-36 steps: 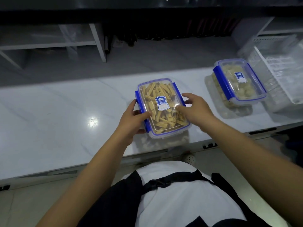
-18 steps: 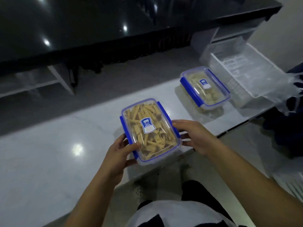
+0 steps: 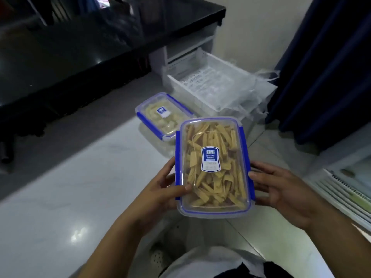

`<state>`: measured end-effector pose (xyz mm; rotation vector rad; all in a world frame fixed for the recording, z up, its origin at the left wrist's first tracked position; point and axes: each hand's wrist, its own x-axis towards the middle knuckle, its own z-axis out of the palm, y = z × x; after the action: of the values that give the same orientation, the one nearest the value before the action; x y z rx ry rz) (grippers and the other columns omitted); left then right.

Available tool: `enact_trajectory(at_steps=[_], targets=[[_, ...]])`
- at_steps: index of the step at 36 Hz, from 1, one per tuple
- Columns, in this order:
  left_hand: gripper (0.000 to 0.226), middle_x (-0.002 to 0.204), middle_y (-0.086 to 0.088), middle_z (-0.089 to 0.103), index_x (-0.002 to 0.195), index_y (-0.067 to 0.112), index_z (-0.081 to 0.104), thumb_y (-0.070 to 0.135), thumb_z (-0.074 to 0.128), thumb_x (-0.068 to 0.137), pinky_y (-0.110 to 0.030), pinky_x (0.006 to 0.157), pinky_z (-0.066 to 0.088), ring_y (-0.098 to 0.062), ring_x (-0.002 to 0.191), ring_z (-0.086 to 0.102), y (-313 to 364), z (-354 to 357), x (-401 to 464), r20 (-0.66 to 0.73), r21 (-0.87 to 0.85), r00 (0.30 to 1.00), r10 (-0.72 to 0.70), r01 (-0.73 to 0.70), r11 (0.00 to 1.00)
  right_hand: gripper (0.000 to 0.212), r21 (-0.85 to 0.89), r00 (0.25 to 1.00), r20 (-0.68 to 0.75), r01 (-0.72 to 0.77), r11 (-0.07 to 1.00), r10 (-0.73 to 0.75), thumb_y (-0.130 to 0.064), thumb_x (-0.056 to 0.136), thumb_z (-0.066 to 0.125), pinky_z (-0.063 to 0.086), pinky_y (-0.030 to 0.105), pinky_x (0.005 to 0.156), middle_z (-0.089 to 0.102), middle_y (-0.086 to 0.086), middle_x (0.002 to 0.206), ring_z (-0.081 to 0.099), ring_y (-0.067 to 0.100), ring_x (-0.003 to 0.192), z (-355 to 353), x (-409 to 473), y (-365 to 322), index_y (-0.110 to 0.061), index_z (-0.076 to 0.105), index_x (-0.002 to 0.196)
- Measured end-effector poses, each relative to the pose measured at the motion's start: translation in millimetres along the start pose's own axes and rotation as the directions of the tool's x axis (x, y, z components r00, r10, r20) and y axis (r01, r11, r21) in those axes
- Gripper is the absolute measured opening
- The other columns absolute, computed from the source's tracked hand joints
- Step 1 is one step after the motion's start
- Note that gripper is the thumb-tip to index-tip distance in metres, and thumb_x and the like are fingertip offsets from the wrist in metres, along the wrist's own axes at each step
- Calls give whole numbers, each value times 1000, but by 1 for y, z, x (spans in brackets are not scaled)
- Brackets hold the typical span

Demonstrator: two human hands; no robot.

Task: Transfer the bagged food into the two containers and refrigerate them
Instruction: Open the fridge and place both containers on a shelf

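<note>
A clear container of yellow strips (image 3: 214, 169), with a blue-clipped lid and a white-blue label, is held in the air past the counter's edge. My left hand (image 3: 160, 189) grips its left side, thumb on the lid. My right hand (image 3: 281, 189) holds its right side, fingers under and along the blue clip. A second lidded container of pale food (image 3: 162, 115) rests on the white counter (image 3: 80, 177) behind it.
A white plastic drawer basket (image 3: 210, 81) draped with thin clear bags stands at the counter's far right end. A dark curtain (image 3: 325, 67) hangs on the right. An open fridge compartment with a grille (image 3: 345, 189) shows low on the right. A black countertop (image 3: 90, 37) lies behind.
Both hands lifted the container of yellow strips off the counter and carried it right, toward the fridge side. The view turned right; the second container stayed put.
</note>
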<state>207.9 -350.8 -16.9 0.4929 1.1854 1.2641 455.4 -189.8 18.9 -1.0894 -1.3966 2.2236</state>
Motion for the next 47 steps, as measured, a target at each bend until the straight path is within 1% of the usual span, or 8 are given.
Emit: enact_trajectory(at_steps=[5, 9, 20, 31, 39, 42, 44, 47], targets=[[62, 133, -6, 67, 136, 49, 54, 18, 79, 87, -48, 85, 60, -35, 118, 67, -9, 66, 51, 82, 121, 997, -3, -7, 993, 41, 46, 993, -96, 74, 996, -69, -29, 74, 75, 61, 36, 75, 72, 6, 121, 71, 25, 108, -67, -29, 4, -34, 74, 114], [80, 135, -10, 66, 147, 40, 44, 18, 81, 79, -53, 88, 59, -39, 118, 66, -21, 118, 94, 150, 179, 987, -51, 23, 984, 38, 121, 982, -163, 113, 986, -92, -31, 77, 74, 61, 35, 71, 73, 5, 119, 72, 27, 103, -120, -46, 10, -43, 73, 113], [76, 132, -13, 67, 143, 40, 50, 10, 77, 78, -44, 77, 62, -40, 113, 68, -23, 243, 210, 359, 352, 905, -229, 96, 931, 61, 262, 909, -410, 189, 947, -68, -34, 64, 90, 59, 34, 70, 75, 9, 113, 74, 26, 97, -243, -75, 12, -49, 67, 118], [85, 128, -7, 70, 142, 48, 47, 29, 88, 69, -45, 83, 59, -34, 112, 70, -23, 372, 362, 560, 550, 698, -446, 89, 830, 70, 335, 682, -730, 307, 891, 39, -36, 57, 92, 59, 42, 79, 74, 4, 117, 73, 29, 103, -342, -68, -3, -50, 64, 120], [62, 126, 8, 71, 134, 59, 46, 47, 78, 82, -34, 82, 60, -17, 113, 70, -22, 484, 446, 656, 702, 425, -623, -42, 711, 75, 344, 434, -891, 458, 819, 132, -35, 55, 92, 55, 61, 90, 73, 3, 120, 72, 33, 104, -387, -85, -8, -42, 65, 125], [74, 131, 17, 66, 134, 59, 44, 62, 79, 69, -38, 92, 53, -12, 117, 64, -28, 546, 479, 635, 717, 501, -588, -101, 689, 70, 311, 316, -937, 562, 767, 148, -25, 60, 85, 50, 68, 92, 73, 2, 120, 72, 34, 104, -402, -95, -12, -40, 66, 126], [82, 141, 10, 57, 136, 52, 45, 62, 80, 62, -38, 93, 51, -11, 120, 59, -30, 586, 501, 608, 709, 590, -531, -102, 698, 73, 309, 238, -950, 604, 735, 203, -26, 58, 84, 50, 68, 94, 73, 2, 120, 72, 34, 104, -408, -103, -12, -39, 65, 128], [82, 147, -13, 52, 143, 43, 43, 49, 81, 71, -53, 106, 44, -29, 131, 55, -36, 617, 538, 615, 655, 685, -392, -166, 737, 73, 319, 240, -947, 642, 697, 213, -25, 59, 84, 50, 67, 94, 73, 4, 121, 71, 34, 107, -405, -107, -10, -37, 65, 128]])
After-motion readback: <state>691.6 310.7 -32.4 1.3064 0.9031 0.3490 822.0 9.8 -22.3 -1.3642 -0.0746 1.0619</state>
